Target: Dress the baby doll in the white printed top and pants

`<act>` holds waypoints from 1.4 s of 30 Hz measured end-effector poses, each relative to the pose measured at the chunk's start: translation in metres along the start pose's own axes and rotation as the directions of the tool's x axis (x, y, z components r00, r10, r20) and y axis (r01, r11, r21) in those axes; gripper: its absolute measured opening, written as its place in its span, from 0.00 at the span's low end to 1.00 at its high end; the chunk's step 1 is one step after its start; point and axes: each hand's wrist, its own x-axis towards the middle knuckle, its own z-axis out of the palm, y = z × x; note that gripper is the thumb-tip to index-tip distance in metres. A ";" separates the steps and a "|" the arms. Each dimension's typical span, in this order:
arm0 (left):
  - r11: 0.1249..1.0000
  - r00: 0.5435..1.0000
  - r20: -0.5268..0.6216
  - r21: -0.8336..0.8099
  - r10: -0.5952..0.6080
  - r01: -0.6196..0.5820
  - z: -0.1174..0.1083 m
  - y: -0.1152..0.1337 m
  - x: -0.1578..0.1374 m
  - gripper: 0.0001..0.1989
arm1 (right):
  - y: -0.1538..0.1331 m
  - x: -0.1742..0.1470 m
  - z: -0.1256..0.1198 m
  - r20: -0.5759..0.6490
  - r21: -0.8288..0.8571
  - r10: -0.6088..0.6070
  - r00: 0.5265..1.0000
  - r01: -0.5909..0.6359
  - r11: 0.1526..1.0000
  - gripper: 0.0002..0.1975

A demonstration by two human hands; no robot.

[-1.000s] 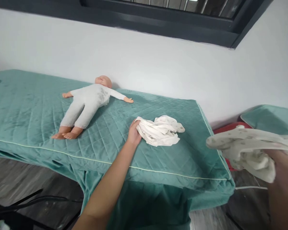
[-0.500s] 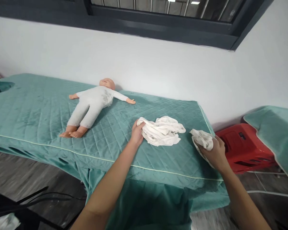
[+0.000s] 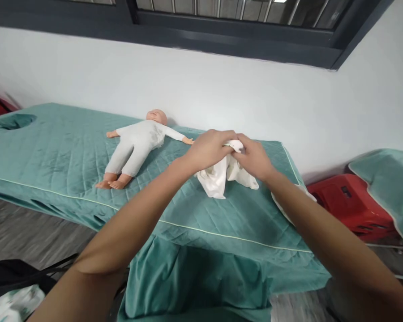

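Observation:
Side by side over the bed, my left hand [image 3: 212, 150] and my right hand [image 3: 255, 157] pinch the upper edge of a soft white cloth [image 3: 215, 180]. Its folds hang down in two flaps toward the green quilted cover; whether it is a garment I cannot tell. Behind my right forearm, a second white cloth [image 3: 305, 192] lies at the bed's right end, mostly hidden. A baby doll [image 3: 137, 138] in a pale fabric body lies on its back to the left, arms spread, one hand close to my left hand.
The bed [image 3: 67, 147] has a green quilted cover and a face hole [image 3: 16, 121] at its left. A white wall [image 3: 201, 94] and a dark window frame [image 3: 238, 42] stand behind. At right is a red plastic stool [image 3: 352, 201]; a green-covered surface [image 3: 389, 179] is beside it.
My right hand has let go of the second cloth at the right end and moved left to the first cloth. Both hands now hold that cloth raised, its folds hanging.

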 end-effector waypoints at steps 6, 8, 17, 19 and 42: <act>0.842 0.974 -0.211 0.507 -0.086 0.184 -0.041 0.012 -0.016 0.15 | 0.001 0.024 -0.038 -0.065 -0.292 -0.102 0.993 0.079 0.953 0.19; 0.817 0.954 -0.283 0.523 -0.104 0.244 -0.047 0.006 -0.022 0.16 | 0.003 0.020 -0.046 -0.070 -0.352 -0.094 0.993 0.063 0.934 0.20; 0.946 0.880 -0.417 0.119 -0.227 0.301 -0.052 -0.047 -0.049 0.16 | -0.001 -0.036 -0.066 -0.067 -0.127 0.251 0.966 -0.257 0.958 0.17; 0.933 0.891 -0.363 0.128 -0.272 0.337 -0.055 -0.053 -0.050 0.14 | 0.007 -0.047 -0.071 -0.095 -0.114 0.278 0.956 -0.288 0.951 0.17; 0.814 0.862 -0.076 0.298 -0.501 0.499 0.156 -0.108 -0.036 0.21 | 0.089 -0.049 0.145 0.000 -0.307 0.460 0.888 -0.438 0.845 0.29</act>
